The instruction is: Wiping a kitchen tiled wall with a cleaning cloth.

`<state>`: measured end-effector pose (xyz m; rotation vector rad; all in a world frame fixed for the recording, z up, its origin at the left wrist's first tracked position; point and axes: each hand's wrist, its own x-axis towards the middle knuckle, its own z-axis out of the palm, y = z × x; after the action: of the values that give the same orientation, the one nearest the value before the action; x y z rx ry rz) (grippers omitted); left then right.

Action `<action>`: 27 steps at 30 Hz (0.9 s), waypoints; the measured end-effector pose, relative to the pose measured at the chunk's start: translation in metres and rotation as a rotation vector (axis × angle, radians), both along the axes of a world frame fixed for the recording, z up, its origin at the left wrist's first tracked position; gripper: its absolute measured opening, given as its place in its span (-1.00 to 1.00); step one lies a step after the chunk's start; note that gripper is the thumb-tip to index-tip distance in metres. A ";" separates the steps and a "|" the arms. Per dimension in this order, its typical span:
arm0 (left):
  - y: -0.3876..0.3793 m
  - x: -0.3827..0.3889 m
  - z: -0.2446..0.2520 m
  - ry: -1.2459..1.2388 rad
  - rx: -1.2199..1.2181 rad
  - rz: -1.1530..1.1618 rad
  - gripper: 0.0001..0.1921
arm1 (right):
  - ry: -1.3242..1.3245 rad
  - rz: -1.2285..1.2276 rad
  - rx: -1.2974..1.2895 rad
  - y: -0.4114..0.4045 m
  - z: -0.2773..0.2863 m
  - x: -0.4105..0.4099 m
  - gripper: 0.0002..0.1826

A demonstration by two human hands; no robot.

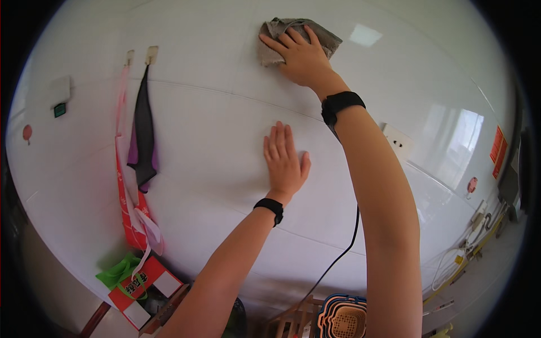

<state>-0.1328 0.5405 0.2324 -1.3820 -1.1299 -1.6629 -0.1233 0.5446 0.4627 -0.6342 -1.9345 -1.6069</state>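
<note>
High on the white tiled wall (203,126), my right hand (306,59) presses a folded grey cloth (270,53) flat against the surface. Its fingers are spread over the cloth, and a black band (343,103) circles the wrist. Lower and to the left, my left hand (282,164) rests on the bare wall, holding nothing, with its thumb apart from the fingers. It also wears a black wristband (269,207). A wall socket (397,137) is to the right of my right forearm, which partly hides the black cable (338,257) below.
An apron with red and pink parts (127,211) and a grey-and-purple cloth item (143,126) hang from hooks at left. Below stand a red-and-white box (162,274) and a green bag (120,270). Nested plastic baskets (323,317) sit at the bottom. Cables (469,245) run at right.
</note>
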 end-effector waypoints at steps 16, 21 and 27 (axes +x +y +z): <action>0.002 -0.001 0.001 -0.001 0.019 0.013 -0.27 | -0.302 0.248 -0.303 0.001 -0.033 -0.009 -0.35; 0.000 0.000 -0.001 -0.005 0.007 0.013 -0.27 | -0.341 0.275 -0.365 -0.004 -0.025 0.006 -0.40; -0.001 0.000 -0.001 0.000 -0.012 0.000 -0.26 | -0.301 0.367 -0.690 -0.012 -0.008 0.036 -0.33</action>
<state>-0.1330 0.5399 0.2317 -1.3901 -1.1411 -1.6586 -0.0874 0.5322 0.4546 -0.2579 -2.6637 -0.8260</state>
